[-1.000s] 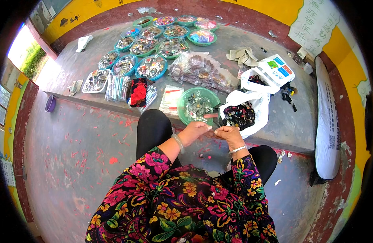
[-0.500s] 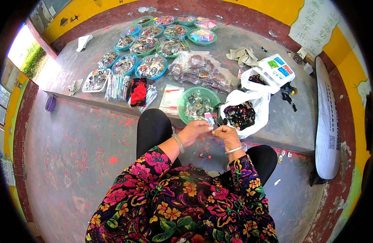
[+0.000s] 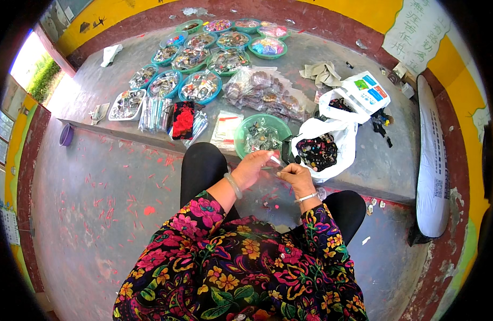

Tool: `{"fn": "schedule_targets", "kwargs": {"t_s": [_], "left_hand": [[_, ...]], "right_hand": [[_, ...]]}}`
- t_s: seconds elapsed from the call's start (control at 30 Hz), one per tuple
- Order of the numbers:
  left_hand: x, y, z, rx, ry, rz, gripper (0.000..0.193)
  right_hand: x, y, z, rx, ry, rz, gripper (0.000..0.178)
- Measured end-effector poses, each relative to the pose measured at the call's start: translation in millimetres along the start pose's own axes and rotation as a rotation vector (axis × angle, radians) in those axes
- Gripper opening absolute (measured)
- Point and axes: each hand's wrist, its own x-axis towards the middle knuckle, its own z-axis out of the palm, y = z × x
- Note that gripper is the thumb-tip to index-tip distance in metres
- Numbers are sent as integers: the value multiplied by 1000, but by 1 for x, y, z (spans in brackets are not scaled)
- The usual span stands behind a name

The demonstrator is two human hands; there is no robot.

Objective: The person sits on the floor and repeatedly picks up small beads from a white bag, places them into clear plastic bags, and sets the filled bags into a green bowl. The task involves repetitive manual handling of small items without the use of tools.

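A small clear plastic bag with a white strip is pinched between the thumb and fingers of my left hand, above the floor just in front of the ledge. My right hand is closed at the bag's lower right end, its thumb and forefinger pressed together; whatever is between them is too small to make out. Right behind my hands stands a green basin of small bagged items. Beside it, to the right, an open white plastic bag holds a heap of dark, multicoloured small pieces.
Flat clear packets and a red-and-black pouch lie left of the basin. Behind are stacked bagged brown items and several basins of packets, including a blue one. A long white wrapped object leans at the right wall.
My hands have moved slightly apart. My left hand has risen a little and turned, and the small bag now stretches between them. The basins and bags have stayed put.
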Motion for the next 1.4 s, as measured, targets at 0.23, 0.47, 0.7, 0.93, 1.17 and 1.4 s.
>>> {"fn": "schedule_targets", "kwargs": {"t_s": [0.23, 0.47, 0.7, 0.93, 1.17, 1.4], "left_hand": [[-7, 15, -14, 122, -71, -101, 21], [-6, 12, -16, 460, -180, -242, 17], [1, -4, -23, 532, -43, -243, 13], [1, -8, -7, 978, 91, -159, 13], [7, -23, -19, 1213, -3, 106, 13], [9, -25, -17, 1065, 75, -94, 11]], "right_hand": [[-5, -17, -8, -153, -136, -19, 11], [-5, -18, -18, -318, -350, 29, 11], [-7, -13, -10, -421, -171, -119, 20], [-19, -35, 11, -832, -163, -566, 21], [-20, -22, 13, -1218, -142, -691, 4], [-19, -15, 12, -1315, -240, -607, 9]]}}
